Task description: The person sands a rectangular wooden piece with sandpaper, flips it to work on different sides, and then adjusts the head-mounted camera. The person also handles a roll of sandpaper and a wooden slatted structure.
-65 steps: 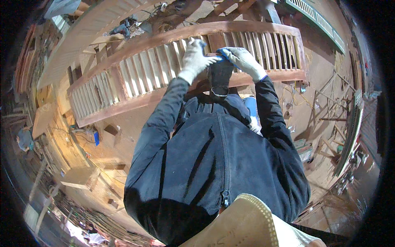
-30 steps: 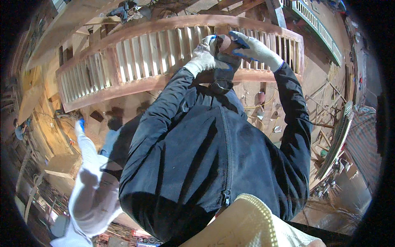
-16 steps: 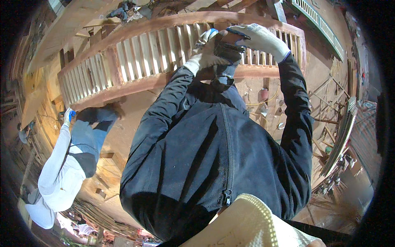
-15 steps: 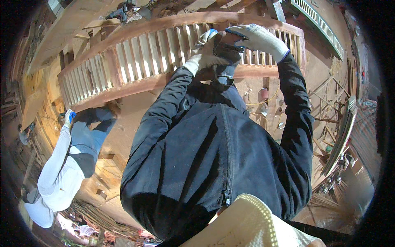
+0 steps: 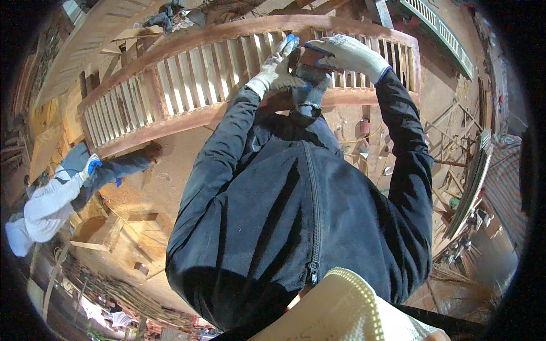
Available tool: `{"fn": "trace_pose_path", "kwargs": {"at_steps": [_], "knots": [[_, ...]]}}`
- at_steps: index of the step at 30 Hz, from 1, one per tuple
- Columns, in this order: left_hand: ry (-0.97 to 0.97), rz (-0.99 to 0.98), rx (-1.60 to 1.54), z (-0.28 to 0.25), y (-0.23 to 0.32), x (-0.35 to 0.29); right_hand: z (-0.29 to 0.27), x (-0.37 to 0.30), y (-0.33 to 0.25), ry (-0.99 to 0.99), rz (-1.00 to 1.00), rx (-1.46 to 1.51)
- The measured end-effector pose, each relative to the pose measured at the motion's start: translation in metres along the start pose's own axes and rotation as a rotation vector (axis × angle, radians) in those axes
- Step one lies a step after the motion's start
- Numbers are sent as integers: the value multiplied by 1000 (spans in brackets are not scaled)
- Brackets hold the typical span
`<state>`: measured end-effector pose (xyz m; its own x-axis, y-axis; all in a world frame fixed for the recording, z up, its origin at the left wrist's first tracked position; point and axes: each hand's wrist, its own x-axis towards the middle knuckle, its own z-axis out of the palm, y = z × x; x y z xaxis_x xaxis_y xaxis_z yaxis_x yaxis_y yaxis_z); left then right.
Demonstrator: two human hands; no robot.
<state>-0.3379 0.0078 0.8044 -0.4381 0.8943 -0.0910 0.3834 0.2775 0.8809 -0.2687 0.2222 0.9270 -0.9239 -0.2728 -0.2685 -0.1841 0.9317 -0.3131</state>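
Note:
My left hand [image 5: 277,72], in a white and blue glove, has its fingers stretched out and thumb apart. It is over the near rail of a long slatted wooden panel [image 5: 187,116]. My right hand [image 5: 352,55], gloved alike, curls over a flat reddish-brown piece [image 5: 311,58], whose exact kind I cannot tell. Just below that piece, between my hands, is worn blue-grey denim-like cloth [image 5: 310,85]; its lower end is dark and rolled. The panel has pale slats in a reddish-brown frame, and my hands hide part of it.
At the left, another person [image 5: 48,204] in a light hooded top and gloves bends beside the panel's end. A green-edged slatted panel [image 5: 441,34] lies far right. Stacked boards [image 5: 475,187] and a small reddish container [image 5: 364,126] are at the right.
Both hands have shifted slightly left; my left fingers have straightened upward and the gap between the hands shows more of the brown piece. The other person has moved left and bent lower.

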Motion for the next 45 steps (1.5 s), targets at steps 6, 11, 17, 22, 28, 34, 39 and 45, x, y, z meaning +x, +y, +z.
{"fn": "trace_pose_path", "kwargs": {"at_steps": [6,11,17,22,28,34,39,45], "knots": [[-33,43,47,-2,-8,6,-12,6,-20,-114,74,-95],[-47,59,66,0,-4,10,-10,8,-5,-152,168,157],[-32,58,-86,-2,-7,13,8,2,5,29,36,137],[-63,-37,-106,-3,0,12,9,6,1,42,21,127],[-68,-58,-33,-3,-3,11,-2,4,-11,-8,62,-4],[50,-4,-70,7,-11,7,12,1,-2,25,25,84],[82,-47,-309,15,-5,-5,20,-2,3,-12,31,107],[105,-211,-193,15,10,-15,25,-1,4,8,-9,244]]}}
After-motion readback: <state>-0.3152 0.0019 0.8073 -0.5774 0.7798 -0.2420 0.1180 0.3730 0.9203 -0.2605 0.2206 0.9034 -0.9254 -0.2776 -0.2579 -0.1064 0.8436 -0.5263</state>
